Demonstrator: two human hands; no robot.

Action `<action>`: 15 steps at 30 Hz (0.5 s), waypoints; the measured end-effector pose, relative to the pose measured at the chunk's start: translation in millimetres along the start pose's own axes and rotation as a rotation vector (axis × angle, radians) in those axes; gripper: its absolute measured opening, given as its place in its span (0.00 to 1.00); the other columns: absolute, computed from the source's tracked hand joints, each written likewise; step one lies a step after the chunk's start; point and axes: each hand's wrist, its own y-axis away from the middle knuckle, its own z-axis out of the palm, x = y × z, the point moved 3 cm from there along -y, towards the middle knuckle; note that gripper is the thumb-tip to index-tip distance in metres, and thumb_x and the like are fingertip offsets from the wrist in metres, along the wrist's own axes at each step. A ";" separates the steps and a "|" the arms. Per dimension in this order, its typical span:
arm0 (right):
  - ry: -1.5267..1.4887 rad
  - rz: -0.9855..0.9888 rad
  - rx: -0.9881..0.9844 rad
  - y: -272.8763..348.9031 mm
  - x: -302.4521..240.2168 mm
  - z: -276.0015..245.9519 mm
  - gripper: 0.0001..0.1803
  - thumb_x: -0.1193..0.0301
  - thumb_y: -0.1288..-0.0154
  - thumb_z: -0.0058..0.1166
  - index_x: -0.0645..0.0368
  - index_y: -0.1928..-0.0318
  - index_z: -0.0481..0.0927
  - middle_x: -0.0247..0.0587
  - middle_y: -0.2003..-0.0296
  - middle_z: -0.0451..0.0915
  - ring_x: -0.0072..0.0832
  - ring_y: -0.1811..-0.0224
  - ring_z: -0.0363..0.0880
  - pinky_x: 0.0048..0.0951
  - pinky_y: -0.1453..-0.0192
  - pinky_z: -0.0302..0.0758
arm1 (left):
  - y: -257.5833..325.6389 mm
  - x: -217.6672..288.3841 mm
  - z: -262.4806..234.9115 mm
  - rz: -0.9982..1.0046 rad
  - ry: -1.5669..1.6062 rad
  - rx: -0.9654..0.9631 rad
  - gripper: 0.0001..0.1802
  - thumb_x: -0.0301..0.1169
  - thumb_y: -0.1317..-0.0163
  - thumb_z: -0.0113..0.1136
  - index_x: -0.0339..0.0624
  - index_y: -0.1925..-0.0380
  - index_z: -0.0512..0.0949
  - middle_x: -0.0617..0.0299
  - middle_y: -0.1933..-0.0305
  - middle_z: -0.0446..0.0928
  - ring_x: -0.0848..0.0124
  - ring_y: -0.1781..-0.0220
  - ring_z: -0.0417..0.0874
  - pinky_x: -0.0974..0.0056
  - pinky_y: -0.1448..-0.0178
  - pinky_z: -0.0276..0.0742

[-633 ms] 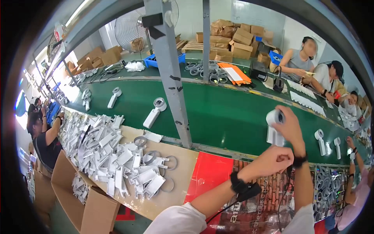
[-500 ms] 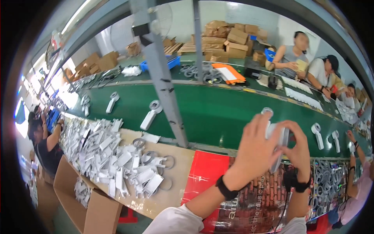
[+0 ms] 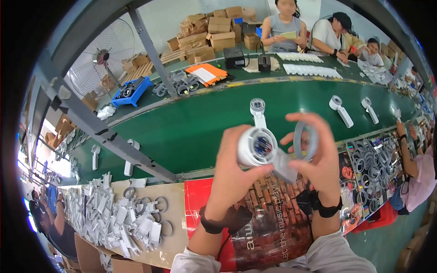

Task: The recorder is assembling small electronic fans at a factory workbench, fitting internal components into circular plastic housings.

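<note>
My left hand (image 3: 230,170) grips a white handheld fan (image 3: 248,146) by its round head, thumb along the front. Its open face shows dark parts inside, and the pale grey handle (image 3: 285,169) slants down to the right. In my right hand (image 3: 324,166) a grey plastic ring (image 3: 299,143) is pinched between thumb and fingers, apart from the fan head and tilted nearly edge-on. Just beyond my hands another white handheld fan (image 3: 258,109) lies on the green conveyor belt (image 3: 205,116).
White plastic pieces (image 3: 102,209) are heaped at left beside several loose rings. More grey rings (image 3: 371,168) cover the bench at right. A metal post (image 3: 102,132) slants across the left. Several fans lie along the belt. Co-workers (image 3: 330,34) sit across it and at both sides.
The view has swung to the right. My hands, earlier close together around the fan, are now farther apart, and the ring shows separately in my right hand.
</note>
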 end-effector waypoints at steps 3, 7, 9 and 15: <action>-0.389 -0.060 0.126 2.7 20.8 6.9 0.43 0.79 0.53 0.62 0.62 0.36 0.54 0.50 0.46 0.67 0.28 0.61 0.76 0.26 0.56 0.76 | -2.6 0.7 9.0 -0.109 0.332 0.120 0.39 0.24 0.59 0.70 0.34 0.44 0.63 0.59 0.48 0.69 0.68 0.45 0.73 0.65 0.40 0.69; -0.420 -0.228 0.104 -2.3 35.1 22.2 0.43 0.79 0.53 0.62 0.60 0.36 0.54 0.51 0.42 0.62 0.27 0.58 0.73 0.30 0.52 0.73 | -2.3 -18.1 -0.7 -0.228 0.613 0.209 0.41 0.24 0.58 0.69 0.35 0.42 0.61 0.58 0.49 0.71 0.68 0.46 0.74 0.65 0.42 0.71; -0.458 -0.267 0.049 -5.7 37.4 24.4 0.43 0.79 0.52 0.62 0.60 0.36 0.53 0.52 0.40 0.59 0.29 0.55 0.72 0.33 0.48 0.71 | -3.0 -13.4 -5.2 -0.314 0.714 0.136 0.42 0.23 0.58 0.69 0.37 0.41 0.59 0.59 0.49 0.71 0.68 0.46 0.75 0.65 0.44 0.73; -0.584 -0.157 0.040 -5.3 47.8 22.0 0.44 0.79 0.52 0.62 0.60 0.35 0.53 0.55 0.39 0.58 0.33 0.47 0.72 0.35 0.48 0.72 | -4.1 -27.7 5.8 -0.187 0.351 0.253 0.41 0.22 0.63 0.73 0.37 0.46 0.63 0.60 0.52 0.71 0.72 0.49 0.75 0.68 0.45 0.72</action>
